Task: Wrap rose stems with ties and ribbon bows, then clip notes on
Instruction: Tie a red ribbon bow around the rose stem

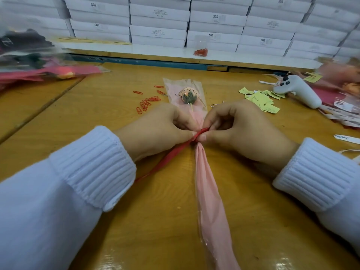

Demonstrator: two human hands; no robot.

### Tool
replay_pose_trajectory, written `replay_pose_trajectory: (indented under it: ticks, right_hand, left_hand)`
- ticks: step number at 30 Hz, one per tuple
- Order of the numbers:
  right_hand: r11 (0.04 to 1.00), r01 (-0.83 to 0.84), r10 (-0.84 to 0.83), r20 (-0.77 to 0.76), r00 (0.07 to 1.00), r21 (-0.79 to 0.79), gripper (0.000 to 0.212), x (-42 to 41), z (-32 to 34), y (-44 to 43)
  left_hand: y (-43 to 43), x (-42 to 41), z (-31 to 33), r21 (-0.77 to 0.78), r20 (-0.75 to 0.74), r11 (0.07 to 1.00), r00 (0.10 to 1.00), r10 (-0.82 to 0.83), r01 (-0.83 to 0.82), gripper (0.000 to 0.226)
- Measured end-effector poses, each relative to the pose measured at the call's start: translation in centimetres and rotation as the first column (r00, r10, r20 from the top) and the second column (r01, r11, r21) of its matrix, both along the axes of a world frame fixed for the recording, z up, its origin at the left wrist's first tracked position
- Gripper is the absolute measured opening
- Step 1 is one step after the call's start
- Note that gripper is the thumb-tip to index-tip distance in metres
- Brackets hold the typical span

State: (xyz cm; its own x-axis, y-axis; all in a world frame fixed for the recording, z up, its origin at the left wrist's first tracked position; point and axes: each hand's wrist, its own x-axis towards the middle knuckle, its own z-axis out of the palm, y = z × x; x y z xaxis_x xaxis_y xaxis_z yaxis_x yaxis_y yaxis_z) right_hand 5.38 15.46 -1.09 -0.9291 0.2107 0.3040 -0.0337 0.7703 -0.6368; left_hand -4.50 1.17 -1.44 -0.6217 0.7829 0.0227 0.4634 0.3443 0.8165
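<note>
Your left hand (163, 129) pinches the thin red ribbon (171, 154), its tail trailing near-left. Between your hands lies the pink paper-wrapped rose in its clear sleeve (206, 182), long axis near-to-far, bloom far. Your right hand (239, 129) pinches the ribbon at the gathered neck, equally close.

– Where is the desk (93, 110) bare?
– Between the sleeves (93, 168), though the wrap (210, 191) runs lengthwise through that gap and the ribbon (171, 154) slants off to the left. There is also bare wood left of the left hand (155, 129).
– And the middle?
– Blocked. Both hands pinch the ribbon at the wrap; the right hand (239, 129) touches the left.
– Beyond them?
– Clips (147, 103) are scattered left of the rose (188, 95). Notes (261, 99) and a controller (296, 90) crowd the right. Bags (39, 61) are heaped far left, and boxes (159, 22) wall the back.
</note>
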Motion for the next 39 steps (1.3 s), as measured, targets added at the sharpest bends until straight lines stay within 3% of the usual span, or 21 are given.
replay_pose_trajectory:
  ticks: [6,20,28,35,39]
  right_hand:
    - [0.998,-0.018,0.019,0.008,1.000,-0.068,0.017,-0.01,-0.12,0.24]
    - [0.998,-0.047,0.048,0.040,0.998,-0.032,0.019,-0.03,0.10,0.08]
    - [0.996,-0.060,0.063,0.048,0.997,-0.066,0.024,0.19,0.20,-0.43]
    - [0.994,-0.045,0.052,0.061,0.997,-0.102,0.021,0.20,0.08,-0.32]
    - [0.993,-0.038,0.052,0.118,0.992,-0.116,0.019,0.19,0.19,-0.04]
  left_hand:
    - [-0.16,-0.39,-0.07,-0.026,-0.050,0.998,0.997,-0.064,0.063,0.009]
    - [-0.50,-0.82,0.35,-0.076,-0.040,0.973,0.974,-0.223,0.220,0.011]
    - [-0.21,-0.41,0.22,-0.092,-0.088,0.982,0.981,-0.171,0.163,0.021]
    - [-0.38,-0.46,0.44,-0.147,-0.089,0.966,0.970,-0.227,0.213,0.018]
    - [0.00,-0.30,0.06,-0.148,-0.178,0.973,0.963,-0.202,0.177,0.018]
